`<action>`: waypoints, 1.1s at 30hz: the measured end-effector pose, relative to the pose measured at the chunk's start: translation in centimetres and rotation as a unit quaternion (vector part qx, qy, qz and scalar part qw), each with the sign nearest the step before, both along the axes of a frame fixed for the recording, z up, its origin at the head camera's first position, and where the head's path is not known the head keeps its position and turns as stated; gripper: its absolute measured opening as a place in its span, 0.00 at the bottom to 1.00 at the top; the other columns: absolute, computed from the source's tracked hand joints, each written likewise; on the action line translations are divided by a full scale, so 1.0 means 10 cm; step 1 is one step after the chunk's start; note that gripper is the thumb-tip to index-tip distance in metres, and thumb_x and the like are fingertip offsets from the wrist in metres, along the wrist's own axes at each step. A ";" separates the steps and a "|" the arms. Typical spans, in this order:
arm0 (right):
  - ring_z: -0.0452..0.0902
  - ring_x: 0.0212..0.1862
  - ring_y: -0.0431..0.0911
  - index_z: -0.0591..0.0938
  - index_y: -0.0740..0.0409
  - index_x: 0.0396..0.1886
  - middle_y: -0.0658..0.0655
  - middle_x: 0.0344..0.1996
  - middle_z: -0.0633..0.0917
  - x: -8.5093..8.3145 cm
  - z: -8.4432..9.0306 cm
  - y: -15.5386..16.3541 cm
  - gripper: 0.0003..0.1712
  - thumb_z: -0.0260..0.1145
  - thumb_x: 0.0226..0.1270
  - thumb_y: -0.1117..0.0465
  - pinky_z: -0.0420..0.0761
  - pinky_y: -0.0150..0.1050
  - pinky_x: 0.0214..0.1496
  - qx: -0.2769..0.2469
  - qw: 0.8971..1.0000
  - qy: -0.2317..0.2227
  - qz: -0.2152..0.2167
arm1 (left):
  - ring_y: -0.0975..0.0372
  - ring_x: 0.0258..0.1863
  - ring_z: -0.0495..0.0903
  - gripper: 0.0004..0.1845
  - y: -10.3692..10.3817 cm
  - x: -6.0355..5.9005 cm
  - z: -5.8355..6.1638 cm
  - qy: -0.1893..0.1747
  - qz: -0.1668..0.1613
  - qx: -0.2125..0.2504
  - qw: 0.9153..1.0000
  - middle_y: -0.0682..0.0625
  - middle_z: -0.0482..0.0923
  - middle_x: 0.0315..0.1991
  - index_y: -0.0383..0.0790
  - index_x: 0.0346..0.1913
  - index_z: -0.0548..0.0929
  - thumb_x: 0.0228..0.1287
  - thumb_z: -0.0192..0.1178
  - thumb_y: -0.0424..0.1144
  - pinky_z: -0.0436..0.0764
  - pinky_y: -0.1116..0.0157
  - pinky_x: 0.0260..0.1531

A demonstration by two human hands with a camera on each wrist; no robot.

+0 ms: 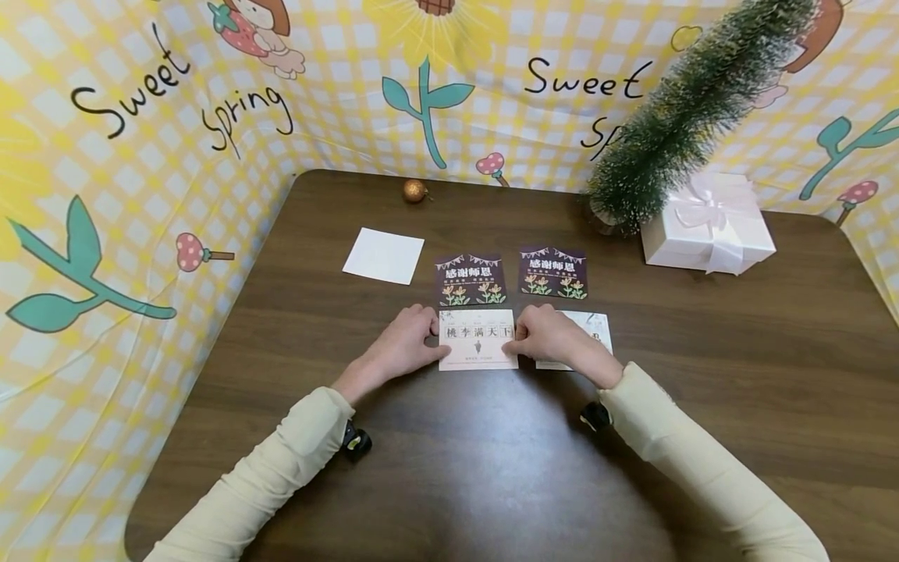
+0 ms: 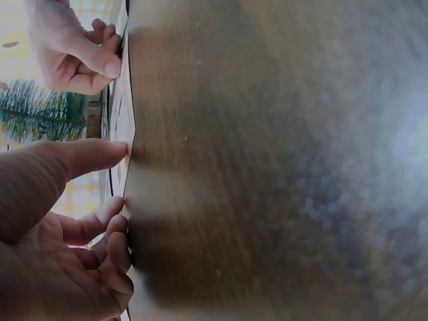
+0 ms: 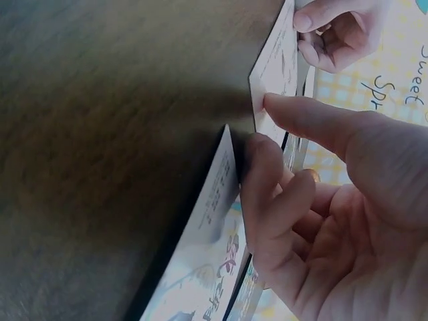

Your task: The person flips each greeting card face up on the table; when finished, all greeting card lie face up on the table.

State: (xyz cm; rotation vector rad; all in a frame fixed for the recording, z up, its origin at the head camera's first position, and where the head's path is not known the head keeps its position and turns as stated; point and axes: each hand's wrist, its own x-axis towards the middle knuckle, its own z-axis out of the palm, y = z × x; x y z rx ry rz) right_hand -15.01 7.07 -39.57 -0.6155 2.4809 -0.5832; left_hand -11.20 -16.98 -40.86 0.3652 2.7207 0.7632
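Dark wood grain runs across the bench (image 1: 702, 375), and near its middle lies the white card (image 1: 477, 339) with a row of printed characters, flat and face up. Its long axis runs left to right across the person's front, with the printed row reading upright toward them.

The left hand (image 1: 400, 343) holds the card's left edge: the left wrist view shows the thumb (image 2: 93, 152) laid on the card's face and the curled fingers (image 2: 110, 224) meeting the edge low down, a light pinch. The right hand (image 1: 551, 336) holds the right edge the same way, thumb (image 3: 301, 117) on top and fingers (image 3: 264, 180) curled against the rim.

Just right of the card, partly under the right hand, lies a second white card (image 1: 593, 332). Beyond them sit two dark floral cards (image 1: 513, 277) side by side, a blank white square (image 1: 384, 255) to the left, a small gold bauble (image 1: 415, 190), a frosted bottle-brush tree (image 1: 695, 101) and a white gift box (image 1: 709, 222).

As a judgement, the grip is shallow on both edges, so uneven pull could bend the card or let one side slip; the right fingers could also drag the neighbouring card askew.
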 end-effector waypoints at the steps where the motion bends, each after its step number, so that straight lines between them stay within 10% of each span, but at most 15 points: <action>1: 0.57 0.16 0.38 0.68 0.49 0.07 0.44 0.09 0.64 0.00 0.00 0.00 0.27 0.68 0.63 0.55 0.63 0.32 0.24 0.002 1.000 0.005 0.002 | 0.53 0.38 0.68 0.16 0.00 0.01 0.00 -0.001 0.001 -0.004 1.000 0.44 0.70 0.35 0.33 0.38 0.74 0.59 0.69 0.41 0.69 0.60 0.39; 9: 0.58 0.15 0.38 0.71 0.51 0.11 0.45 0.10 0.65 -0.05 0.08 -0.05 0.23 0.67 0.65 0.54 0.62 0.32 0.23 -0.020 1.000 0.020 0.008 | 0.56 0.35 0.68 0.16 -0.10 -0.02 0.00 0.015 -0.003 0.013 1.000 0.46 0.70 0.34 0.36 0.37 0.73 0.62 0.66 0.43 0.69 0.62 0.36; 15: 0.74 0.23 0.43 0.83 0.59 0.33 0.52 0.24 0.83 -0.23 0.20 -0.26 0.13 0.66 0.66 0.53 0.75 0.37 0.28 -0.070 0.989 0.126 0.020 | 0.55 0.35 0.72 0.10 -0.38 -0.24 0.03 0.089 0.005 0.048 0.995 0.44 0.74 0.35 0.33 0.41 0.76 0.66 0.61 0.38 0.74 0.59 0.38; 22: 0.72 0.62 0.56 0.72 0.65 0.63 0.63 0.60 0.77 -0.52 0.16 -0.79 0.33 0.66 0.67 0.49 0.74 0.48 0.61 -0.051 0.976 0.190 0.090 | 0.42 0.52 0.69 0.15 -0.92 -0.74 0.03 0.171 0.015 -0.039 0.984 0.35 0.73 0.50 0.27 0.54 0.73 0.70 0.49 0.33 0.68 0.44 0.51; 33: 0.62 0.70 0.55 0.62 0.66 0.72 0.63 0.69 0.67 -0.85 0.07 -1.47 0.44 0.64 0.67 0.42 0.66 0.46 0.69 0.054 0.962 0.191 0.186 | 0.39 0.64 0.63 0.21 -1.29 -1.08 0.02 0.133 0.020 -0.136 0.982 0.36 0.68 0.65 0.30 0.63 0.71 0.70 0.42 0.31 0.64 0.39 0.56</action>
